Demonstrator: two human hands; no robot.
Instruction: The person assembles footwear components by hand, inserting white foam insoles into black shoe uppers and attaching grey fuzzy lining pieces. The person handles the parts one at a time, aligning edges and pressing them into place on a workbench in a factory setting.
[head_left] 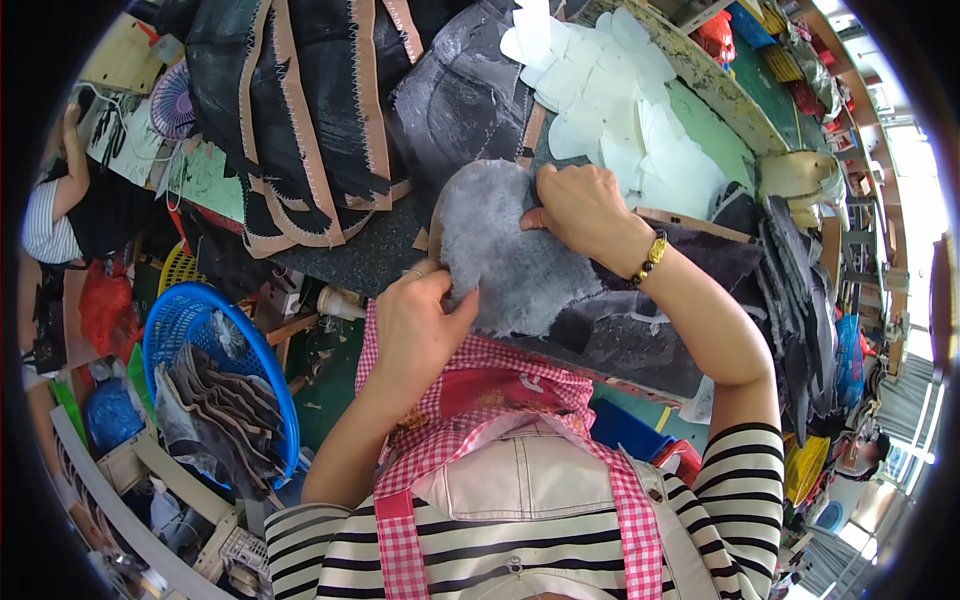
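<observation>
Before me on the work table (360, 250) is a rounded piece of grey fleece (510, 250) with a fluffy upper face. Its left edge is pinched between the thumb and fingers of my left hand (425, 315). At its upper right edge my right hand (590, 215) is closed, thumb pressing on the fleece; the fingertips are partly hidden. Dark material (630, 330) lies to the right of the fleece and partly under it. Beyond my left hand are dark pieces with tan, zigzag-stitched strips (290, 110), overlapping in a pile.
Thin whitish shaped sheets (620, 90) are heaped at the far right of the table. Dark pieces (790, 300) stand stacked at the right. A blue plastic basket (295, 430) at my left holds more stitched pieces. Another person (55, 220) is at the far left, near a purple fan (173, 100).
</observation>
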